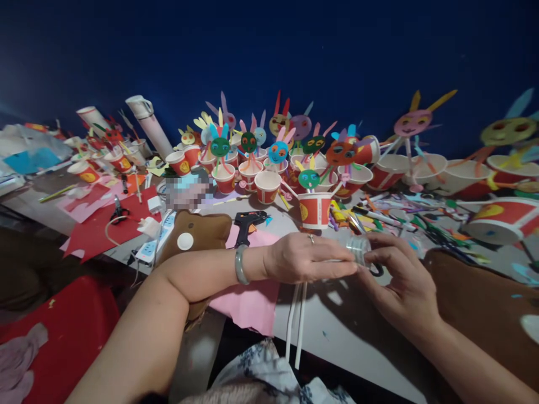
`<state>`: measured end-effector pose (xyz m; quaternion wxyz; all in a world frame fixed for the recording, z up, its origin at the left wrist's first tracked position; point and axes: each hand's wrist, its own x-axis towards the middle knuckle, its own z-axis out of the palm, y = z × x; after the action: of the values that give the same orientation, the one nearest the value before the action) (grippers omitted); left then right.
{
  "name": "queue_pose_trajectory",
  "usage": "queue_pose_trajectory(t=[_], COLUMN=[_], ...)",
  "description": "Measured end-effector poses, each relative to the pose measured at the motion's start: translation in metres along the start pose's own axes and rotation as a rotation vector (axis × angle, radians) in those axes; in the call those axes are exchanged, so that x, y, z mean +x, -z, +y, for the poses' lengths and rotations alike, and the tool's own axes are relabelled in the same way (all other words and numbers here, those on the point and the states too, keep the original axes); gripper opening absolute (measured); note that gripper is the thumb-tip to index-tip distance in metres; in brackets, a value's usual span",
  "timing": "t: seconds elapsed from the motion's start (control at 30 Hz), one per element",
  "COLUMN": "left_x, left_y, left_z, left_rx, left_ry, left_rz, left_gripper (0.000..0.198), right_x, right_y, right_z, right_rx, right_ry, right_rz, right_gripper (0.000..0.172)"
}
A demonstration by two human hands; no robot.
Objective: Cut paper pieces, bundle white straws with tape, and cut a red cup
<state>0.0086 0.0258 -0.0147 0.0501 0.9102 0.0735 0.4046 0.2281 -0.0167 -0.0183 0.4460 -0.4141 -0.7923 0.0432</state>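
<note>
My left hand (pixel 305 258) and my right hand (pixel 400 275) meet over the grey table (pixel 357 325), just in front of a red paper cup (pixel 315 210). Between their fingertips is a small clear roll of tape (pixel 359 248). The right hand's fingers pinch the roll. The left hand grips two long white paper strips (pixel 296 322) that hang down past the table's edge, and its fingertips touch the roll. A green bangle sits on my left wrist.
Rows of red paper cups with coloured paper animal faces (pixel 278 151) fill the back of the table. A black glue gun (pixel 248 224) lies left of the hands, on pink paper (pixel 252 303). Markers and paper scraps (pixel 400 219) lie at the right, a brown plush (pixel 196 233) and power strip at left.
</note>
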Motion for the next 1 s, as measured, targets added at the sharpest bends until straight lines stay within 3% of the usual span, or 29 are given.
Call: queue_pose_trajectory(t=[0.1, 0.17, 0.4, 0.53, 0.73, 1.0], left_x=[0.001, 0.004, 0.017, 0.020, 0.020, 0.021], left_y=[0.003, 0.004, 0.000, -0.004, -0.009, -0.010], left_z=[0.002, 0.006, 0.020, 0.022, 0.022, 0.021], left_rx=[0.027, -0.098, -0.877, -1.136, -1.311, -1.307], left_ry=[-0.072, 0.017, 0.890, 1.168, 1.223, 1.243], left_rz=[0.041, 0.075, 0.292, 0.328, 0.387, 0.381], left_gripper=[0.021, 0.022, 0.020, 0.029, 0.026, 0.029], right_x=[-0.001, -0.001, 0.000, 0.000, 0.000, -0.002], right_y=[0.001, 0.001, 0.000, 0.000, 0.002, 0.003], right_z=[-0.003, -0.003, -0.003, -0.006, -0.008, -0.012], right_rx=[0.002, -0.002, -0.033, -0.049, -0.106, -0.097], right_ry=[0.005, 0.014, 0.009, 0.028, 0.072, 0.064], right_rz=[-0.006, -0.014, 0.053, 0.070, 0.108, 0.112], right_gripper=[0.012, 0.014, 0.017, 0.018, 0.019, 0.019])
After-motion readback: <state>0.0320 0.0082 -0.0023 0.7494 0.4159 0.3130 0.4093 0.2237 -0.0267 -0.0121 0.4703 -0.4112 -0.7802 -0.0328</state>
